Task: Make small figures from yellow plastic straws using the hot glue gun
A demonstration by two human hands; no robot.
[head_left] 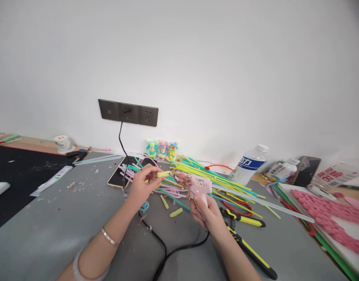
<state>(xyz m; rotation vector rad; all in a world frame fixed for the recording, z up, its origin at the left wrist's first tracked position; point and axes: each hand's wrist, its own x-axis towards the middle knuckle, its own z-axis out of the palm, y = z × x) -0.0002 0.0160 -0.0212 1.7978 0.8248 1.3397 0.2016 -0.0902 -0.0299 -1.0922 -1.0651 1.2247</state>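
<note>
My right hand (205,208) is wrapped round the handle of a pink hot glue gun (201,186), whose grimy nozzle faces left. A long clear glue stick (264,201) sticks out of its back. Between the fingertips of my left hand (145,180) is a short pale yellow fuzzy piece (164,174), held at the nozzle tip; whether the two touch I cannot tell. Two similar yellow pieces (176,212) lie on the grey mat below. Behind both hands spreads a heap of coloured pipe cleaners (226,187).
Yellow-black pliers (249,249) lie right of my right forearm, and a black cable (185,247) loops in front. Small fuzzy figures (162,151) stand by the wall. A bottle (249,164) leans at right, near a pink braided piece (328,214). A phone (118,176) lies behind my left hand.
</note>
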